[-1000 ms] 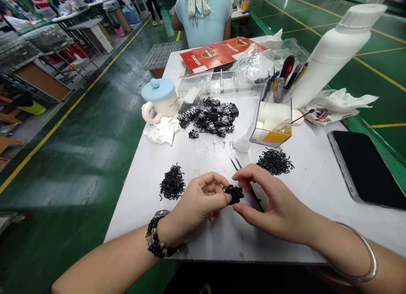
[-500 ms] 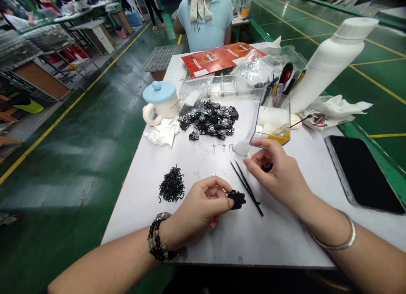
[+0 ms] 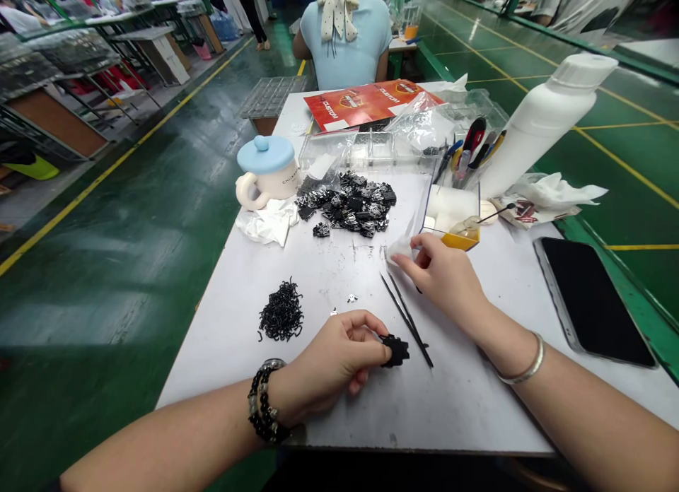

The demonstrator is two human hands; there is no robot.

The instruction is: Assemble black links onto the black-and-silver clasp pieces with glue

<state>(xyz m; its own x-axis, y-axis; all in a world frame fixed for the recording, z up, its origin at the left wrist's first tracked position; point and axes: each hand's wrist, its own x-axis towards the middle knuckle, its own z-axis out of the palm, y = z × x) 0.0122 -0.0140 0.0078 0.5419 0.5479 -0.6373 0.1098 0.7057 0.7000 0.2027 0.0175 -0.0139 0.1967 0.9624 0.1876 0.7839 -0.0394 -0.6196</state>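
My left hand (image 3: 339,354) is closed, pinching a small flat black part with notched edges (image 3: 395,350) between thumb and fingers, low over the white table. My right hand (image 3: 443,273) has its thumb and forefinger round a small white squeeze bottle (image 3: 399,249) with a rounded body, beside the clear box. A bit of something black shows under the right hand, mostly hidden. Black tweezers (image 3: 408,321) lie on the table between the hands. To the left is a pile of small curved black pieces (image 3: 281,311). Tiny silvery pieces (image 3: 352,298) lie above my left hand.
Farther back lies a heap of black and shiny parts (image 3: 353,206), with a blue-lidded mug (image 3: 270,174) and crumpled tissue (image 3: 268,223) to its left. At right are a clear tool box (image 3: 453,209), a white bottle (image 3: 546,124) and a phone (image 3: 594,301). A person (image 3: 344,43) sits ahead.
My right hand has moved left to the white squeeze bottle and its fingers have closed round it. My left hand still holds the black part. The view has shifted slightly.
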